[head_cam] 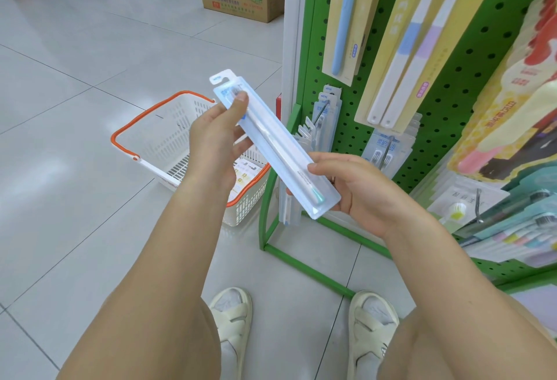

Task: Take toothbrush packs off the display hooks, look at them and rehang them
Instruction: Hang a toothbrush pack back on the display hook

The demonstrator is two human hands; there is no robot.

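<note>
Toothbrush pack [272, 143], a long clear blister, is held slantwise in front of the green pegboard display [446, 84], off its hooks. Left hand [215, 141] pinches the upper end, thumb on the front and fingers behind; right hand [358, 189] grips the lower end, thumb on top. Behind stands a white basket [168, 135] with orange handles on the tiled floor [75, 84].
</note>
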